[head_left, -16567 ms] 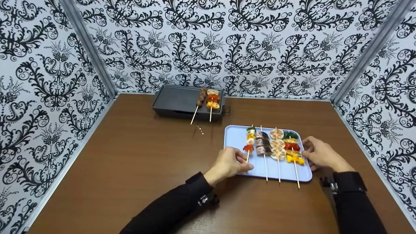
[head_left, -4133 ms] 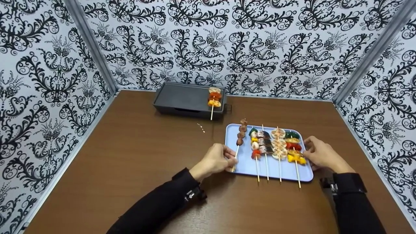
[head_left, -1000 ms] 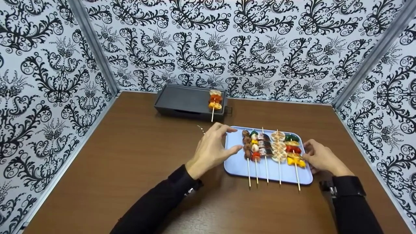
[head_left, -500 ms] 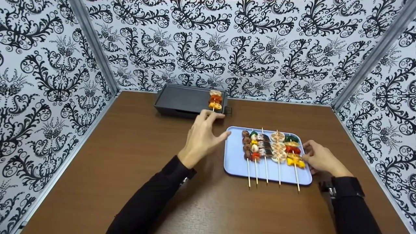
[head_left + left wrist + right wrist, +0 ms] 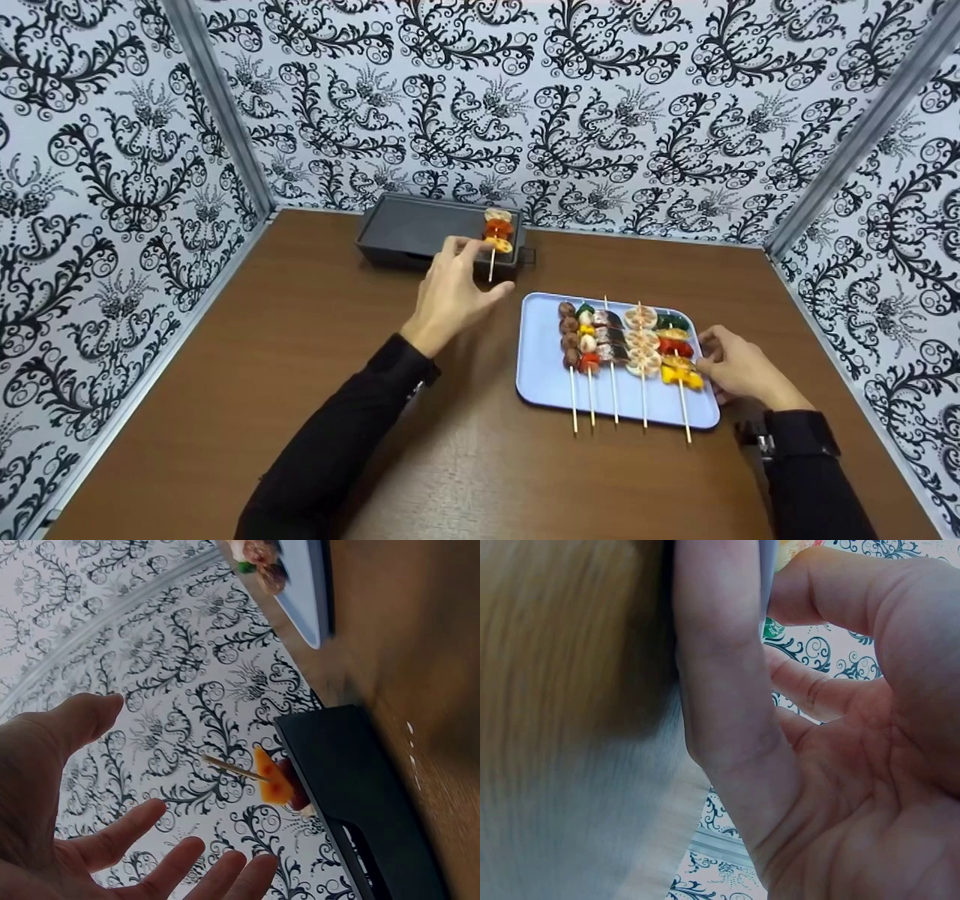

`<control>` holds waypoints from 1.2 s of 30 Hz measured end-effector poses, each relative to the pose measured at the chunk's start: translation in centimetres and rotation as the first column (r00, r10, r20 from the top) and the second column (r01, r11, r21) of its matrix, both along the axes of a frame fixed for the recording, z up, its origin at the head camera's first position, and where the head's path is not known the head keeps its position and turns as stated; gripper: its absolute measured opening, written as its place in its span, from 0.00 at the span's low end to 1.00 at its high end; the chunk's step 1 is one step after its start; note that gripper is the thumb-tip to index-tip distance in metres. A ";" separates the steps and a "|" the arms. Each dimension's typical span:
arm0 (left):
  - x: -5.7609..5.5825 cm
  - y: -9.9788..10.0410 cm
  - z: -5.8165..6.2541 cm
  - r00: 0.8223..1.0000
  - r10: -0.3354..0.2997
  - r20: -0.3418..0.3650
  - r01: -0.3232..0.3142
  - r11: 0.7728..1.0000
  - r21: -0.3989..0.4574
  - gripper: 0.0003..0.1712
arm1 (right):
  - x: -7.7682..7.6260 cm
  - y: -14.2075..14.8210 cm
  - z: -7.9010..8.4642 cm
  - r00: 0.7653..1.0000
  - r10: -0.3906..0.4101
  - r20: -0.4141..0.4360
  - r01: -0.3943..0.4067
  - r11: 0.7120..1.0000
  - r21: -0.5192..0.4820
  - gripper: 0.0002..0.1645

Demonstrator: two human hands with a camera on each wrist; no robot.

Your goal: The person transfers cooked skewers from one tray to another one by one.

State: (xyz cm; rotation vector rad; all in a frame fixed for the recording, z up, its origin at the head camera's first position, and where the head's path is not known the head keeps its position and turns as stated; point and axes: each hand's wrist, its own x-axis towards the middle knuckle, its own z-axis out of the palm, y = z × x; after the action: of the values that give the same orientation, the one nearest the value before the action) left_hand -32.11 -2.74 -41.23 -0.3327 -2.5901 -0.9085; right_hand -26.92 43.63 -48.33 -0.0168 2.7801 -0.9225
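My left hand (image 5: 450,296) is spread, thumb apart from the fingers, at the front edge of a dark grill (image 5: 427,225). Its fingertips come close to a skewer (image 5: 498,229) of orange, red and pale slices, whose stick overhangs the grill's front. In the left wrist view nothing lies between the fingers of the left hand (image 5: 45,795), and the skewer's orange slice (image 5: 271,778) shows beyond them. My right hand (image 5: 742,367) grips the right edge of a light blue tray (image 5: 538,352), thumb on top, as the right wrist view also shows of the hand (image 5: 855,765).
Several skewers lie side by side on the tray: meatballs (image 5: 570,334), mixed vegetables (image 5: 589,341), dark-skinned chunks (image 5: 609,337), round pale slices (image 5: 641,341) and a pepper mix (image 5: 677,349). Their sticks pass the tray's front rim. Patterned walls (image 5: 600,112) enclose the brown table (image 5: 300,337).
The meatball skewer went from the grill onto the tray, left of the vegetable skewer, and was let go. My left hand then moved away, up and left to the grill. My right hand stayed put.
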 end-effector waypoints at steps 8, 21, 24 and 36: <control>-1.4 -0.2 0.5 0.997 0.036 0.072 -0.036 0.999 -0.008 0.40 | 0.1 0.0 0.1 1.000 0.001 -0.014 -0.001 1.000 -0.007 0.28; -3.2 0.8 0.7 0.983 0.082 0.162 -0.070 0.994 -0.081 0.48 | 0.1 0.0 0.1 1.000 0.009 -0.028 -0.009 1.000 -0.009 0.27; -3.5 1.1 0.8 0.981 0.086 0.176 -0.069 0.993 -0.100 0.50 | 0.1 0.1 0.1 1.000 0.008 -0.025 -0.008 1.000 -0.001 0.27; -4.3 1.8 0.6 0.979 0.071 0.192 -0.063 0.997 -0.050 0.48 | 0.2 -0.1 0.2 0.999 0.003 -0.032 -0.003 1.000 0.001 0.27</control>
State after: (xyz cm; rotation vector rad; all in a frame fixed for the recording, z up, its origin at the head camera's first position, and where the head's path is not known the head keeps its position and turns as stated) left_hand -36.40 -0.89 -40.59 -0.1745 -2.7838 -0.9022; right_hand -26.75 43.56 -48.17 -0.0365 2.8084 -0.9284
